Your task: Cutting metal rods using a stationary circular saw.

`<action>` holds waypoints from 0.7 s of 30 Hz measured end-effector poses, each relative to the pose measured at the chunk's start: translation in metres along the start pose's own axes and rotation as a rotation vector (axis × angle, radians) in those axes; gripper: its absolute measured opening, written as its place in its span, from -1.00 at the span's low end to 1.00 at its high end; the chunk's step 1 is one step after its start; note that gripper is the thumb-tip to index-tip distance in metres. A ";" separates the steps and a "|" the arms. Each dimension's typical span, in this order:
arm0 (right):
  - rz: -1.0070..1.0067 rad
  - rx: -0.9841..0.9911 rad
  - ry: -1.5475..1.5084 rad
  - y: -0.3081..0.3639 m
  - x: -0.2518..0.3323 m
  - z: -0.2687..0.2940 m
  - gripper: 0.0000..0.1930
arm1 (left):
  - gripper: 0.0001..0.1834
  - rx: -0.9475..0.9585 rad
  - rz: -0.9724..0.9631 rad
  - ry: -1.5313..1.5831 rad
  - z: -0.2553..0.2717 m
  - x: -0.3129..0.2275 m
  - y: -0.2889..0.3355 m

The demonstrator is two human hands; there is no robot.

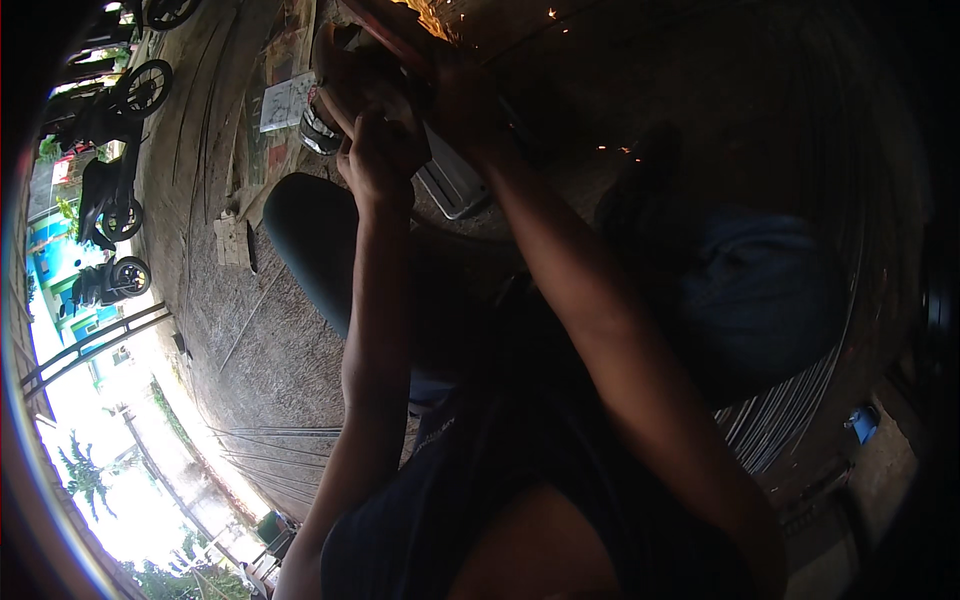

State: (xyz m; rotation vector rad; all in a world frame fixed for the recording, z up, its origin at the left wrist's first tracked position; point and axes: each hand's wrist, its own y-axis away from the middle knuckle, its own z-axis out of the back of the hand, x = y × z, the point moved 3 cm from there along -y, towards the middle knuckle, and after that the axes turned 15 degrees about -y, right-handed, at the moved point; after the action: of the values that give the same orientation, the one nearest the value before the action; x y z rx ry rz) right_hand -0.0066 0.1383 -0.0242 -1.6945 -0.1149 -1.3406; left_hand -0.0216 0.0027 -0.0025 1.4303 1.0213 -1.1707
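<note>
Sparks (430,15) spray at the top of the head view, beside a dark red bar-like handle (390,32) of what looks like a cut-off saw. My right hand (462,105) is in shadow, closed around the lower end of that handle. Close by on the left, my left hand (382,158) has its fingers curled against a brownish rounded part (345,80); what it grips is hidden. Under my hands lies a grey metal base (455,182) with a slot. A silvery round part (318,130) shows left of my left hand.
A pale sheet (287,103) and a flat piece (233,242) lie on the rough floor (290,340). Thin metal rods (780,415) lie at the lower right, near a blue object (862,424). My bent knees flank the work. Parked motorcycles (110,200) line the far left.
</note>
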 end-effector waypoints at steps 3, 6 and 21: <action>-0.105 0.080 -0.022 0.001 -0.002 0.001 -0.53 | -0.87 -0.035 0.047 -0.013 -0.004 -0.003 0.004; -0.113 0.065 0.078 0.004 -0.002 -0.002 -0.52 | -0.86 -0.058 0.026 -0.046 -0.003 -0.004 0.006; 0.024 0.015 -0.007 0.003 -0.006 -0.001 -0.54 | -0.86 -0.029 0.022 -0.005 -0.007 -0.004 0.007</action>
State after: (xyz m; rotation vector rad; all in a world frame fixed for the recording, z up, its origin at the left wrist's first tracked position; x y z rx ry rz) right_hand -0.0080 0.1388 -0.0309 -1.6832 -0.1077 -1.3127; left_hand -0.0148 0.0083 0.0025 1.4120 1.0132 -1.1388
